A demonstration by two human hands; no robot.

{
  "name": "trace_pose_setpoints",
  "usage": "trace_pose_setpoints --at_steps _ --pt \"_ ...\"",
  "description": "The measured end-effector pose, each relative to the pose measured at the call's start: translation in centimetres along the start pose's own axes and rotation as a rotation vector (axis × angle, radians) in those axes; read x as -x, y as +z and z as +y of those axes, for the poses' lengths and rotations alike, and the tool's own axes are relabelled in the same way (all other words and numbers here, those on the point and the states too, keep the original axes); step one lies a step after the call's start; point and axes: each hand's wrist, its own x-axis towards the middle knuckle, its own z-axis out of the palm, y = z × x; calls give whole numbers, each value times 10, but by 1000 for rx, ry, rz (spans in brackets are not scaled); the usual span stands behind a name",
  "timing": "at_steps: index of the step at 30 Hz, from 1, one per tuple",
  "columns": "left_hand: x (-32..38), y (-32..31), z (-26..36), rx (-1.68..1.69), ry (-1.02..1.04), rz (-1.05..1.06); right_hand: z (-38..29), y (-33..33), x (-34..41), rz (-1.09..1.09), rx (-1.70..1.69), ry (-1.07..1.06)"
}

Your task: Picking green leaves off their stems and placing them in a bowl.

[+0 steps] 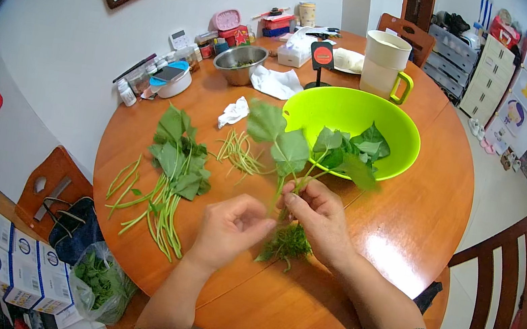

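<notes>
My right hand [320, 219] pinches a leafy green sprig [290, 153] by its stems, with broad leaves spreading above the fingers. Beside it on the left, my left hand [235, 226] is curled, thumb and fingertips close to a stem; blur hides whether it grips anything. Beneath the hands lies a small heap of green trimmings [290, 244]. A bunch of leafy stems [176, 167] rests on the table to the left. Thin pale-green stalks [239, 153] lie in a loose pile farther back. The lime-green bowl [400, 139] contains several picked leaves [366, 146].
Around the round wooden table's [377, 294] back stand a lidded pitcher [385, 62], a black stand [321, 61], a steel bowl [240, 64] and several bottles [126, 93]. Crumpled tissue [234, 112] lies behind the stalks. At lower left is a plastic bag of greens [100, 283]; a wooden chair [500, 287] stands right.
</notes>
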Motion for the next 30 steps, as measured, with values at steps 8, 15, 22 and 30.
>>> trace_pose_setpoints --at_steps 8,15,22,30 --pt "1 1 5 -96 10 -51 0 -3 -1 -30 119 4" --pt "0 0 -8 -51 -6 -106 0 3 0 -83 97 -7" --pt "-3 -1 -1 308 -264 -143 1 4 3 -27 114 3" --pt "-6 -5 -15 640 -379 -52 -5 12 8 -72 93 -125"
